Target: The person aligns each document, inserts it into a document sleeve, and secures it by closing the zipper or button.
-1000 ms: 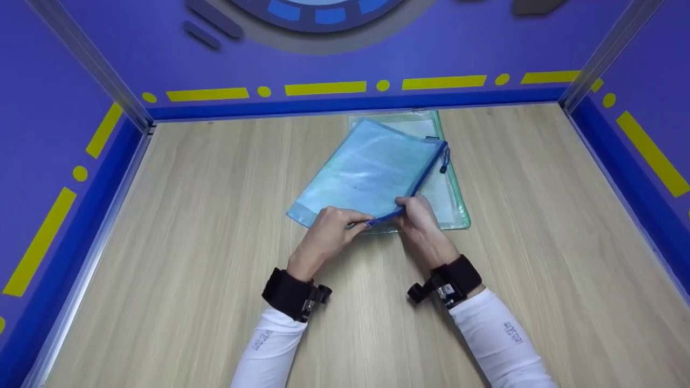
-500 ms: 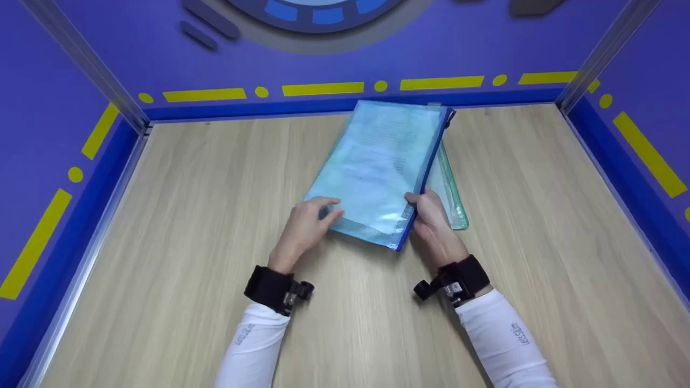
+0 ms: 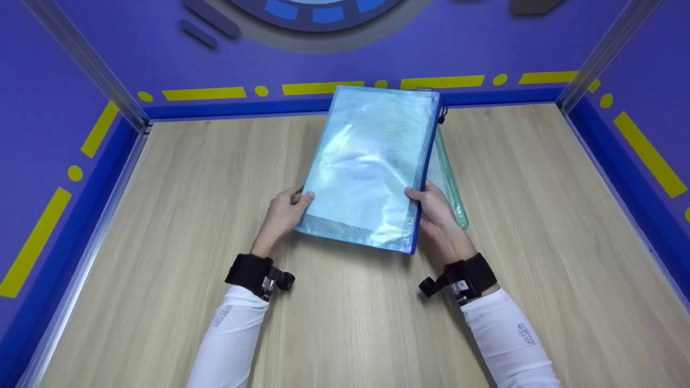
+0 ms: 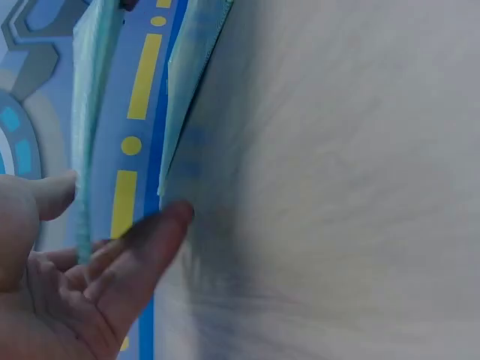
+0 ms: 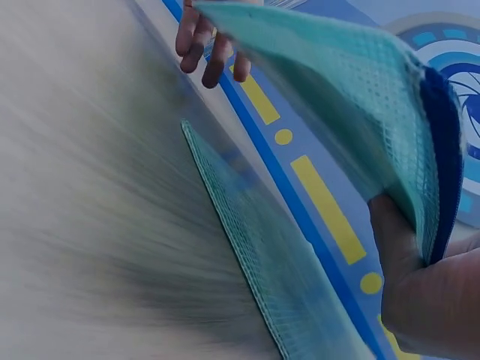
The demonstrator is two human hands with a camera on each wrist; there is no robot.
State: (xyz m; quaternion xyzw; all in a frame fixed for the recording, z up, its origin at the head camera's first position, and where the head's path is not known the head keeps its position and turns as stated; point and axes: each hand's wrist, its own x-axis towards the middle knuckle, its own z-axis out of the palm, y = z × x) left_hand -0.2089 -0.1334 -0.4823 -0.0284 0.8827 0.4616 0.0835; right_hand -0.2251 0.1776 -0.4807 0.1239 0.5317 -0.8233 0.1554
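Note:
A translucent blue zip document pouch (image 3: 366,161) with printed paper inside is raised above the table, tilted with its far end up. My right hand (image 3: 439,215) grips its right side, thumb over the dark blue zipper edge (image 5: 444,150) and fingers beneath. At the lower left edge my left hand (image 3: 283,213) holds the pouch, thumb on top; the left wrist view shows the fingers (image 4: 139,274) extended below it. Under it on the table lies a green-edged zip pouch (image 3: 452,183), mostly hidden, also seen in the right wrist view as a mesh pouch (image 5: 255,247).
The wood-grain table (image 3: 178,226) is bounded by a purple back wall (image 3: 302,64) and side walls (image 3: 48,134) with yellow markings. A metal rail (image 3: 102,242) runs along the left edge.
The blue pouch has been lifted and turned straighter, its zipper edge now on the right. My left hand let go of the zipper edge, moved left and took the pouch's left edge.

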